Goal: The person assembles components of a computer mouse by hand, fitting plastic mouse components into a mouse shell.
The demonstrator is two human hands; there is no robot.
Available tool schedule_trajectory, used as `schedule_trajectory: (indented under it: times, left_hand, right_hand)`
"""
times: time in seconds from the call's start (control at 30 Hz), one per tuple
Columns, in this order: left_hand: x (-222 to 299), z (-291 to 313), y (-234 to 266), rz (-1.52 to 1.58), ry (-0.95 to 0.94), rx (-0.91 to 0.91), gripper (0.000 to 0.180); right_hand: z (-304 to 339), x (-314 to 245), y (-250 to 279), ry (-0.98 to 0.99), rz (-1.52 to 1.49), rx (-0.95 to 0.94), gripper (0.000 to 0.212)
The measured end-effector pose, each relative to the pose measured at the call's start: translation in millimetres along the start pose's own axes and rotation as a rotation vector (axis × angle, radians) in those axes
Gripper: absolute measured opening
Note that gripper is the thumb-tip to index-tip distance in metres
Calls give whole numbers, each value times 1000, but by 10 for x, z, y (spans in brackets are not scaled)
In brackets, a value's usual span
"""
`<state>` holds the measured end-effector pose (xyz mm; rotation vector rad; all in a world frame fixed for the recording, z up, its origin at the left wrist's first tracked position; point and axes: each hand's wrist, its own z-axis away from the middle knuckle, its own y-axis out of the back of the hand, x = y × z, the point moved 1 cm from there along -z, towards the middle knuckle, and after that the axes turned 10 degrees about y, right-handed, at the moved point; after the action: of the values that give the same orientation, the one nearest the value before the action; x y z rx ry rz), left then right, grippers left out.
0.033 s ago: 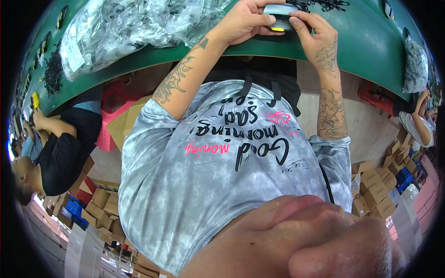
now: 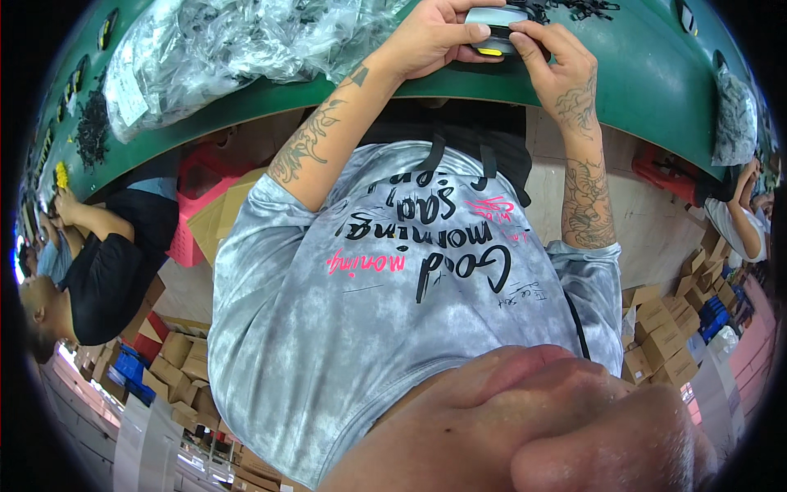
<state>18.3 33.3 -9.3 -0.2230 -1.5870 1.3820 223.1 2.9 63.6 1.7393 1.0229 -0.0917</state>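
Note:
Above the green table's near edge, both my hands are at a small silver-grey and black device (image 2: 497,16) with a yellow strip along its lower side. I cannot make out its exact kind. My left hand (image 2: 438,37) is closed around its left end, thumb pressed on the front. My right hand (image 2: 557,57) pinches at the right end with thumb and forefinger; whether a small part sits between those fingertips is hidden. Just behind the device lies a loose pile of small black plastic parts (image 2: 582,8).
Large clear plastic bags (image 2: 246,49) cover the green table (image 2: 639,90) to my left; another bag (image 2: 734,115) lies far right. Black parts (image 2: 93,131) are heaped at far left. A co-worker (image 2: 115,254) sits left by a pink stool (image 2: 197,205). Cardboard boxes (image 2: 664,328) stand behind.
My right thumb and forefinger have shifted slightly left along the device. The left co-worker's hands and the yellow item there have moved a little. My left hand keeps its hold.

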Motion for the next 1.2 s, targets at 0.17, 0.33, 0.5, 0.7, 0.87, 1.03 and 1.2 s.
schedule_trajectory:
  times: [0.17, 0.33, 0.5, 0.7, 0.87, 1.03, 1.2]
  left_hand:
    - [-71, 32, -35, -94, -57, 68, 54]
    - [-117, -11, 64, -117, -80, 58, 54]
    - [-140, -34, 106, -198, -66, 61, 54]
    - [-26, 6, 30, 161, -88, 5, 54]
    - [52, 7, -36, -89, -83, 85, 50]
    - [-22, 49, -99, -313, -108, 54, 54]
    - [169, 85, -200, -125, -183, 65, 55]
  right_hand:
    - [-67, -127, 1, -78, 183, 134, 40]
    - [64, 43, -202, -466, -406, 67, 71]
    - [4, 30, -245, -490, -453, 159, 62]
    - [84, 315, -241, -295, -1106, 209, 55]
    - [62, 284, -458, -248, -902, 484, 36]
    - [-26, 220, -417, -532, -855, 578, 27]
    - [-85, 357, -257, -421, -1095, 531, 34]
